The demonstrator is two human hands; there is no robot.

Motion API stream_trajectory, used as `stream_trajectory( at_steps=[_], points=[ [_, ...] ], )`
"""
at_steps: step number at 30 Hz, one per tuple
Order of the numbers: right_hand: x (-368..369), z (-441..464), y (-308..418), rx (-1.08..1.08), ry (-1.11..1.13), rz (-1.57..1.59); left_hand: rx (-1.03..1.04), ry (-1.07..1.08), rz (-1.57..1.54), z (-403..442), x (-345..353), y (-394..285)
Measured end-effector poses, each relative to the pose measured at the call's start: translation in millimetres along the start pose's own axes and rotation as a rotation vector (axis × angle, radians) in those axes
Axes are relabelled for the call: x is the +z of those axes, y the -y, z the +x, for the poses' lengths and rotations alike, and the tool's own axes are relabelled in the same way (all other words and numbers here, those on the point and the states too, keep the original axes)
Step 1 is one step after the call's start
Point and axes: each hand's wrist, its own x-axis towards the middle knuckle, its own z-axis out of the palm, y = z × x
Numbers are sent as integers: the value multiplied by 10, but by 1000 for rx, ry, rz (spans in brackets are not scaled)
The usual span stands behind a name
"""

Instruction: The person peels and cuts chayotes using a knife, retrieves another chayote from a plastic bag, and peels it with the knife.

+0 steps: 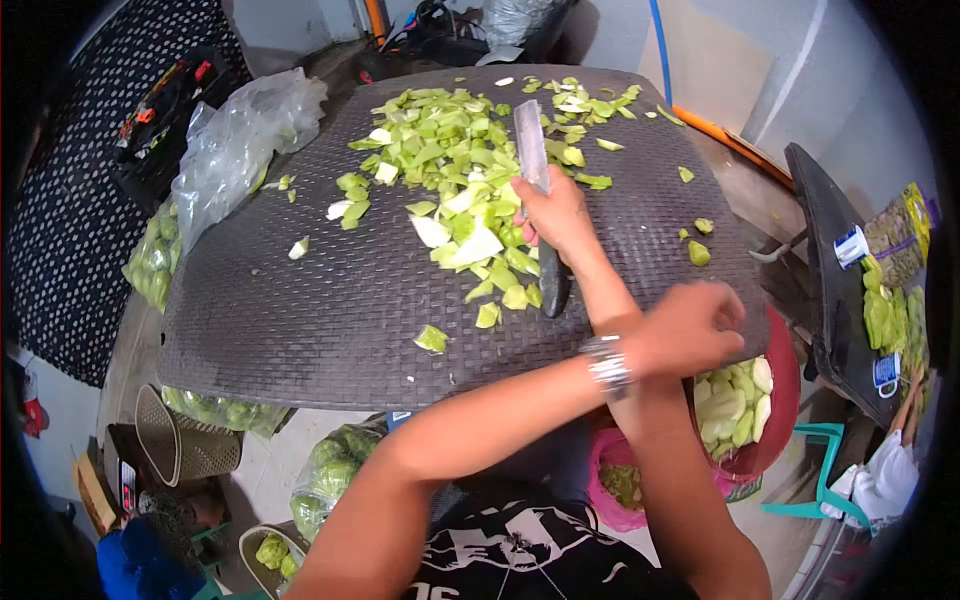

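Observation:
My right hand (557, 215) is closed around a knife (531, 145) where the broad blade meets the dark handle, with the blade pointing away from me. It rests at the right side of a pile of pale green vegetable peelings and pieces (440, 140), which look like chayote, on a dark woven-pattern table (330, 310). Crossing over my right forearm, my left hand (690, 325) has loosely bent fingers, thumb apart, with nothing visible in it. It hovers by the table's near right edge, above a red basin (785, 400) of peeled, cut pieces.
A clear plastic bag (250, 130) lies on the table's left edge. Below are bags of green vegetables (335, 460), a woven bin (180, 440) and a pink container (615, 510). At right stand a dark side table (840, 290) and a teal stool (825, 490). A person in blue (145, 560) is lower left.

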Motion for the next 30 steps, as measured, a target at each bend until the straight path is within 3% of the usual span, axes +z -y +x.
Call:
stream_trajectory(
  at_steps=[1, 2, 4, 6, 8, 10, 11, 12, 15, 17, 18, 20, 23, 25, 30],
  points=[
    [4, 4, 3, 7, 6, 1, -82, -24, -180, -333, -268, -129],
    [37, 13, -7, 38, -21, 1, 56, -117, -151, -713, -545, -218],
    [8, 97, -21, 25, 2, -8, -122, -322, -336, -1581, -1003, -552],
    [-7, 14, -31, 37, 23, 9, -132, -540, -193, -2436, -1373, -462],
    [-20, -37, 56, 13, -11, -10, -268, -727, -102, -3256, -1562, -253],
    [-52, -48, 196, 35, -62, -156, -626, -800, 3, -3952, -1620, -25],
    [-53, -81, 198, 88, -81, -220, -525, -855, -258, -4302, -1540, 92],
    [-56, -105, 197, 27, -84, -243, -441, -763, -421, -4651, -1513, 226],
    [-27, -158, 252, -105, -99, -312, -731, -640, -361, -5137, -1271, 280],
    [25, -282, 323, -117, -139, -362, -984, -432, -238, -5239, -1095, 430],
    [44, -344, 414, -101, -133, -374, -882, -253, -322, -5592, -960, 839],
    [40, -253, 223, -245, -127, -483, -1416, -81, -109, -5830, -515, 1363],
    [55, -316, 256, -375, -128, -563, -1509, -181, 622, -5868, 72, 1812],
    [57, -325, 248, -361, -87, -569, -1491, -220, 825, -5682, 249, 1737],
    [64, -329, 239, -354, -83, -598, -1480, -384, 958, -5500, 511, 1622]
  ],
)
